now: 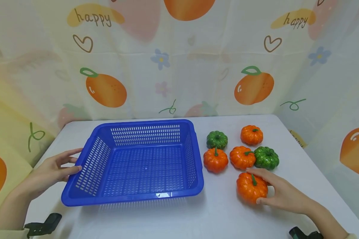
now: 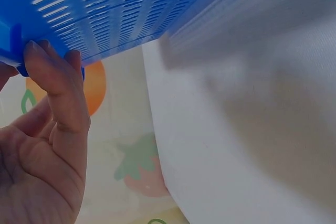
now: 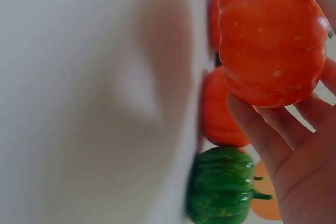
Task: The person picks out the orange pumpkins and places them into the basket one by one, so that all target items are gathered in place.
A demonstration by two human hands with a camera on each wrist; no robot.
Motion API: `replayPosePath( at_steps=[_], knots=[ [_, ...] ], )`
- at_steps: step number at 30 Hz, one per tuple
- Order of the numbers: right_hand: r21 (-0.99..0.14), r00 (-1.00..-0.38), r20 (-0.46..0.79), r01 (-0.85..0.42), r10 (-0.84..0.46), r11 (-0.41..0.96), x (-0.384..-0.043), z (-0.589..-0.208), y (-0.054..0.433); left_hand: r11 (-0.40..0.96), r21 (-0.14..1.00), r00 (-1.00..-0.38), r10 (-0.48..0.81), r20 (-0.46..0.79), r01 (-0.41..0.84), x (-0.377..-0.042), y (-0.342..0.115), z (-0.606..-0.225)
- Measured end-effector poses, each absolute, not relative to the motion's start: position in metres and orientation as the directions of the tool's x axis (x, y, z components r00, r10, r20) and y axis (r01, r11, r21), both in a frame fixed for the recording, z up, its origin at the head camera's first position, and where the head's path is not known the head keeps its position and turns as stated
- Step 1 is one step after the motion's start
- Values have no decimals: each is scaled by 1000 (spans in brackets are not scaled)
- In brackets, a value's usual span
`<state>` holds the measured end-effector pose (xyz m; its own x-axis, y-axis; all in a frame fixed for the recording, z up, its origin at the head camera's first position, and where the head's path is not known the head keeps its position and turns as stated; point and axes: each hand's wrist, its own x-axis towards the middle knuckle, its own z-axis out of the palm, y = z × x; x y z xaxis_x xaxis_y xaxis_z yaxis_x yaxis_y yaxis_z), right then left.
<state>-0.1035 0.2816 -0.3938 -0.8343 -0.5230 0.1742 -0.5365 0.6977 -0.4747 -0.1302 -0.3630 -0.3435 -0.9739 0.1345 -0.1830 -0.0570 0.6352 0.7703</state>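
My left hand (image 1: 55,169) grips the left rim of an empty blue plastic basket (image 1: 122,199), thumb above and fingers curled beneath the edge. In the left wrist view, those fingers (image 2: 71,98) hook the rim beside the slotted wall (image 2: 131,3). On the right, my right hand (image 1: 287,192) holds a glossy orange pumpkin (image 1: 249,188) with a green stem, thumb at its near side and fingers at its far side. The right wrist view shows this pumpkin (image 3: 270,40) between thumb and fingers, its stem mostly hidden.
Behind the held pumpkin sit a green pumpkin (image 1: 266,158) and an orange one (image 1: 242,157), side by side. Another orange pumpkin (image 1: 215,160) and green pumpkin (image 1: 217,139) are near the basket's right side; one more orange pumpkin (image 1: 251,135) lies farther back. A printed curtain (image 1: 179,66) hangs behind the white table (image 1: 221,215).
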Motion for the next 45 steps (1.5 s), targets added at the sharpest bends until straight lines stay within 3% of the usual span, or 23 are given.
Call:
replayPosePath(
  at_steps=[15, 30, 45],
  knots=[
    [-494, -852, 148, -504, -503, 708, -125, -375, 267, 631, 774, -975, 135, -176, -52, -131, -362, -342],
    [-432, -780, 230, -618, -582, 657, -144, -351, 253, 629, 776, -975, 134, -178, -55, -131, -363, -344],
    [-545, -779, 217, -597, -589, 589, -166, -338, 227, 635, 770, -973, 131, -192, -66, -131, -364, -345]
  ],
)
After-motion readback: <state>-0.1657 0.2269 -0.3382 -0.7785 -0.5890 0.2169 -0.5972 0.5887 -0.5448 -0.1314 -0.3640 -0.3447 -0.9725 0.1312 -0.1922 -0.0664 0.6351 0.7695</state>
